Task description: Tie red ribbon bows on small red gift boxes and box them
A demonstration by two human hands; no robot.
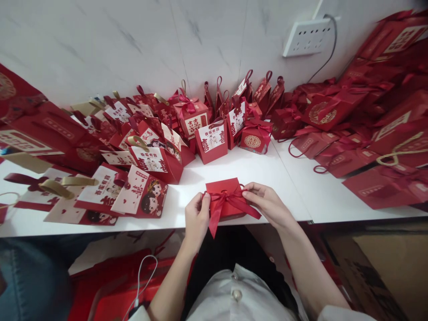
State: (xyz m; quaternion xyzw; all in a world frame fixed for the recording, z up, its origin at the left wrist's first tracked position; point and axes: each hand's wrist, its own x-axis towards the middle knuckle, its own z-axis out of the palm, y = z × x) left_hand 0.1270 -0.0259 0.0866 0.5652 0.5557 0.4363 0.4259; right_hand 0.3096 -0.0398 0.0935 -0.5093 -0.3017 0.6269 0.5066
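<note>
A small red gift box (223, 185) sits at the front edge of the white table, with a red ribbon (218, 216) tied in a bow across it and its tails hanging forward. On the left side of the bow, my left hand (198, 215) pinches a ribbon loop between thumb and fingers. My right hand (265, 200) pinches the loop on the opposite side, fingertips near the box's right edge. Dark cord shows beside the box at the fingers of both hands.
Red and white gift boxes (212, 142) with handles crowd the table (197, 178) behind and to the left. More red boxes (334, 107) pile up at right. A power strip (307, 36) is on the wall. A white cable (138, 278) hangs below left; a person's denim-clad leg (30, 276) is there.
</note>
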